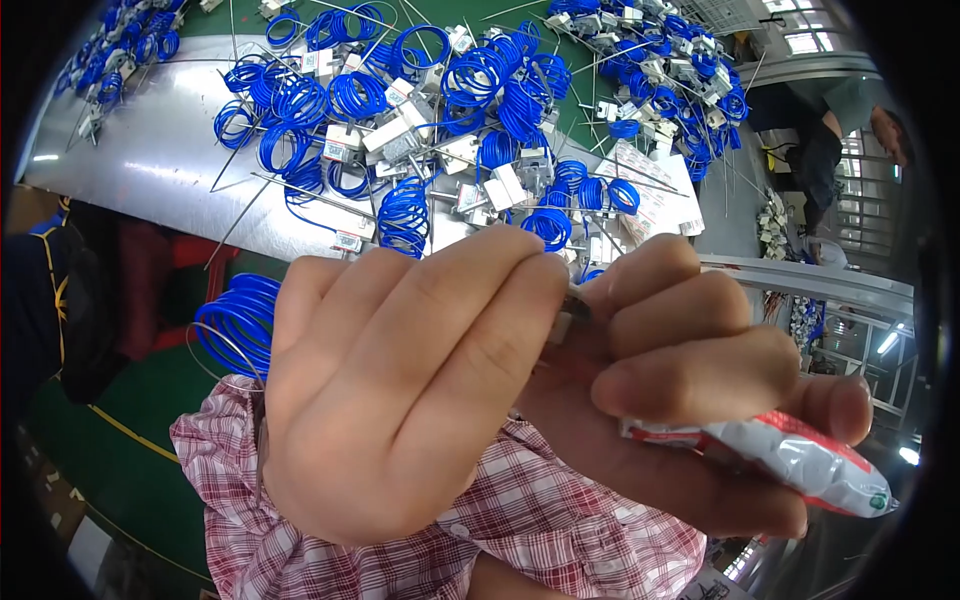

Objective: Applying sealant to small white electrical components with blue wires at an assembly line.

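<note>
The right grip point(690, 385) holds a red-and-white packet point(815, 465) beside the left point(410, 390).

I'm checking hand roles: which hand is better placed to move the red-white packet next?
Probably the right hand: it holds the packet; the left hand seems busy with something mostly hidden.

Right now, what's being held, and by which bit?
The right hand holds a red-and-white packet by its inner part, between fingers and palm, far end sticking out. I can't tell what the left hand holds.
</note>
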